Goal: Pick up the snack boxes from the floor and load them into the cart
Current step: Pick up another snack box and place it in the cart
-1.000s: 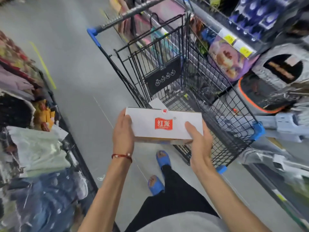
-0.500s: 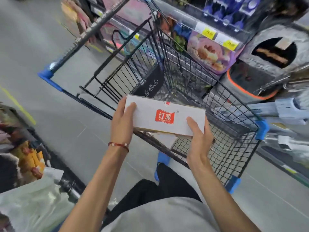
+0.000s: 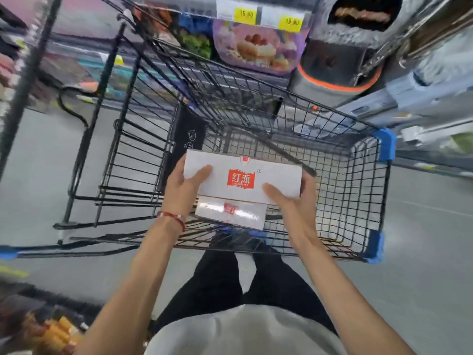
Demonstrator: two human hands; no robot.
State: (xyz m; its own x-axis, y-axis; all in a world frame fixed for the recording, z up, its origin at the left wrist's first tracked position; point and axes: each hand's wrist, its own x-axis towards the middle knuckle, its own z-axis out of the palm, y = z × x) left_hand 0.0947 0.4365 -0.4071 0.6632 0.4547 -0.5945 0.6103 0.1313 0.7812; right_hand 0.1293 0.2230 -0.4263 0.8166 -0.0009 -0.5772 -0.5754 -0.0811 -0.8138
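A white snack box (image 3: 243, 176) with a red logo is held level over the basket of the black wire cart (image 3: 358, 175). My left hand (image 3: 185, 189) grips its left end, thumb on top. My right hand (image 3: 289, 203) grips its right end the same way. Below it, a second white snack box (image 3: 230, 212) of the same kind lies on the cart's floor, partly covered by the held box.
The cart's handle with blue ends (image 3: 7, 252) runs at the lower left, and blue corner guards (image 3: 384, 144) mark its right side. Store shelves with packaged goods and yellow price tags (image 3: 291, 21) stand behind the cart. Merchandise (image 3: 51, 331) is at the lower left. Grey floor surrounds my legs.
Both hands have carried the box forward from beside the cart to over its basket. The view now looks down into the cart, showing a second box on its floor.
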